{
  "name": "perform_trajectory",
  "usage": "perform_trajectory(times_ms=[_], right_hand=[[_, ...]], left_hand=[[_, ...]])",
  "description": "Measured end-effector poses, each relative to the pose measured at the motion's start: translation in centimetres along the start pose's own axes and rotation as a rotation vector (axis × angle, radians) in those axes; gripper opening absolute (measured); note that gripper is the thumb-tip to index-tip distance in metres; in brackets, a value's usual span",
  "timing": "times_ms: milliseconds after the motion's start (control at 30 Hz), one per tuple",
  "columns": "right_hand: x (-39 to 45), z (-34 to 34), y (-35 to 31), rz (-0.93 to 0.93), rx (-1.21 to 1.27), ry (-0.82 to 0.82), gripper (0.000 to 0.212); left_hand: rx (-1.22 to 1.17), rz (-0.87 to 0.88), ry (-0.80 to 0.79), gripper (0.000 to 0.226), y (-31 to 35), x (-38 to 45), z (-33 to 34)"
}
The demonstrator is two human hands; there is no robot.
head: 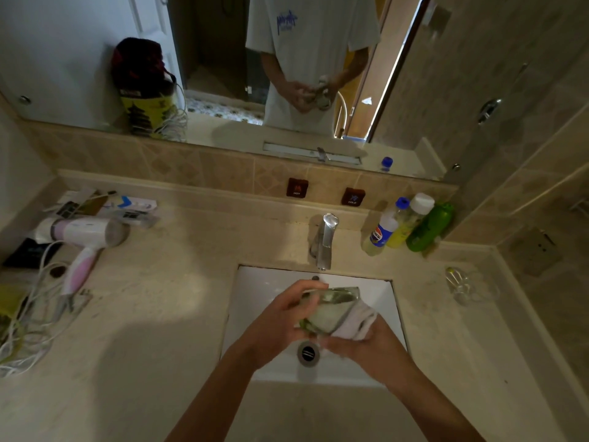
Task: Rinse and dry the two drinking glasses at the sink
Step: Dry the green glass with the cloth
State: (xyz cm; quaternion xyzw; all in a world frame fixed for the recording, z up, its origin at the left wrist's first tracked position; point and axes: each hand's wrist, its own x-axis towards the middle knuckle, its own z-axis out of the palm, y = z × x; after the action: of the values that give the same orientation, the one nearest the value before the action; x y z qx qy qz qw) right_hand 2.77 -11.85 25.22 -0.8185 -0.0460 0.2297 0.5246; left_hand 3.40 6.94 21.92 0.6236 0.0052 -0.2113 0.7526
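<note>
Over the white sink (261, 282) I hold a clear drinking glass (331, 309) tilted on its side. My left hand (287, 317) grips it from the left, fingers curled round its wall. My right hand (373, 346) holds a white cloth (358, 322) bunched against the glass's open end. A second clear glass (462, 287) stands on the counter to the right of the sink, apart from both hands. The chrome tap (326, 240) behind the sink shows no running water.
Three bottles (408, 228) stand at the back right by the wall. On the left counter lie a pink and white hair dryer (79, 240), tangled white cords (28, 339) and small packets (105, 205). The drain (308, 353) sits below my hands. A mirror (223, 59) fills the back wall.
</note>
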Motion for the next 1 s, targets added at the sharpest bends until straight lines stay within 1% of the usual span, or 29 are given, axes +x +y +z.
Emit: perform_trajectory(times_ms=[67, 100, 133, 167, 200, 267, 300, 367, 467, 567, 633, 667, 733, 800, 833, 867, 900, 933, 967, 1000], right_hand=[[-0.2, 0.3, 0.0, -0.169, -0.317, 0.036, 0.035], [0.1, 0.3, 0.1, -0.286, -0.523, 0.066, 0.036], [0.5, 0.6, 0.2, -0.403, -0.681, 0.045, 0.036], [0.7, 0.8, 0.4, -0.467, -0.730, -0.006, 0.033], [0.9, 1.2, 0.7, -0.498, -0.727, -0.050, 0.029], [0.8, 1.7, 0.5, -0.499, -0.733, 0.001, 0.030], [0.5, 1.7, 0.4, -0.465, -0.689, 0.060, 0.033], [-0.1, 1.7, 0.3, -0.384, -0.569, 0.123, 0.040], [-0.5, 2.2, -0.2, -0.377, -0.548, 0.159, 0.050], [-0.3, 2.2, -0.6, -0.317, -0.568, 0.150, 0.044], [-0.1, 2.0, -1.1, -0.283, -0.516, 0.175, 0.040], [-0.1, 2.0, -1.3, -0.276, -0.471, 0.185, 0.040], [-0.2, 1.9, -1.6, -0.184, -0.314, 0.151, 0.045], [0.0, 1.6, -1.7, -0.044, -0.123, 0.045, 0.047], [0.2, 1.4, -1.6, 0.021, -0.005, 0.004, 0.046], [0.6, 1.1, -1.2, 0.069, 0.148, -0.006, 0.051], [0.8, 0.8, -1.1, 0.131, 0.320, -0.005, 0.061], [0.9, 0.6, -1.1, 0.165, 0.486, -0.010, 0.064], [1.0, 0.5, -1.1, 0.183, 0.560, -0.011, 0.059], [1.1, 0.6, -0.8, 0.183, 0.541, 0.001, 0.054]], left_hand=[[-0.217, -0.241, -0.033, 0.056, 0.6, 0.1, 0.6], [-0.269, -0.302, -0.030, 0.062, 0.7, 0.1, 0.7], [-0.276, -0.324, -0.013, 0.062, 0.7, 0.2, 0.6], [-0.246, -0.322, 0.010, 0.060, 0.5, 0.3, 0.5], [-0.209, -0.309, 0.033, 0.059, 0.2, 0.4, 0.4], [-0.146, -0.281, 0.090, 0.056, -0.2, 0.3, 0.5], [-0.143, -0.269, 0.124, 0.053, -0.4, 0.2, 0.6], [-0.183, -0.218, 0.166, 0.046, -0.4, 0.1, 1.0], [-0.201, -0.160, 0.191, 0.041, 0.1, 0.1, 1.2], [-0.141, -0.180, 0.251, 0.039, 0.8, 0.5, 0.9], [-0.083, -0.177, 0.273, 0.044, 0.9, 0.8, 0.8], [-0.061, -0.165, 0.276, 0.041, 1.0, 0.7, 0.7], [-0.006, -0.115, 0.264, 0.032, 1.2, 0.5, 0.7], [0.113, -0.025, 0.274, 0.026, 1.2, 0.3, 0.9], [0.178, 0.068, 0.292, 0.022, 1.0, 0.2, 1.0], [0.236, 0.185, 0.307, 0.018, 0.5, 0.2, 1.1], [0.287, 0.299, 0.305, 0.015, -0.2, 0.2, 1.0], [0.336, 0.383, 0.295, 0.015, -0.8, 0.2, 0.8], [0.359, 0.429, 0.283, 0.017, -1.2, 0.3, 0.6], [0.331, 0.420, 0.268, 0.015, -1.4, 0.3, 0.4]])
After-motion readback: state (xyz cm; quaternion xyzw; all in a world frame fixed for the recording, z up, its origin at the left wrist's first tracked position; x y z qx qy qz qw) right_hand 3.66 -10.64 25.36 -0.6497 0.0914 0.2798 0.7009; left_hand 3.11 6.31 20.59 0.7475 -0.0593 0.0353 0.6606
